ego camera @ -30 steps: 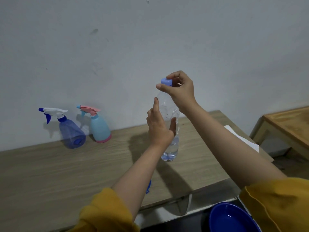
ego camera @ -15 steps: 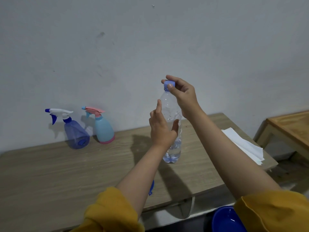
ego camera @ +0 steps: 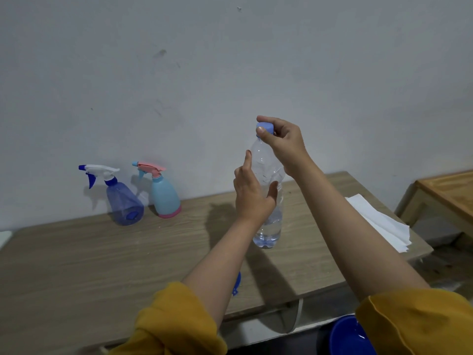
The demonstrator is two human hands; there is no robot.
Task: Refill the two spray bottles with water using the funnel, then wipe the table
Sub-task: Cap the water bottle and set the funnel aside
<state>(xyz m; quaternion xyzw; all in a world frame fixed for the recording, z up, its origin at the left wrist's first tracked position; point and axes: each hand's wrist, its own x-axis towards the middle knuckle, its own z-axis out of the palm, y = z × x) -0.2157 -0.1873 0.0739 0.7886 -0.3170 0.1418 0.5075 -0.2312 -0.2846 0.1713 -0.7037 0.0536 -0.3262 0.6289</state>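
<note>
A clear plastic water bottle (ego camera: 268,201), holding water in its lower part, is held upright above the wooden surface (ego camera: 102,265) near its middle, its base close to the top; contact cannot be judged. The left hand (ego camera: 252,193) wraps the bottle's middle, forefinger raised along the side, while the right hand (ego camera: 284,143) pinches the blue cap (ego camera: 265,127) between thumb and fingers. Both arms wear pushed-up mustard-yellow sleeves (ego camera: 176,321). To the left, against the grey wall (ego camera: 230,60), stand two spray bottles just beside each other: a translucent dark blue one (ego camera: 124,204) with a white trigger head and a light blue one (ego camera: 163,198) with pink trigger and base. A stack of white paper towels (ego camera: 381,222) lies at the right end of the surface. A small blue object (ego camera: 236,283) peeks from behind the left forearm, mostly hidden. A blue basin (ego camera: 350,336) sits below the front edge, and a second wooden table (ego camera: 450,190) stands at far right.
</note>
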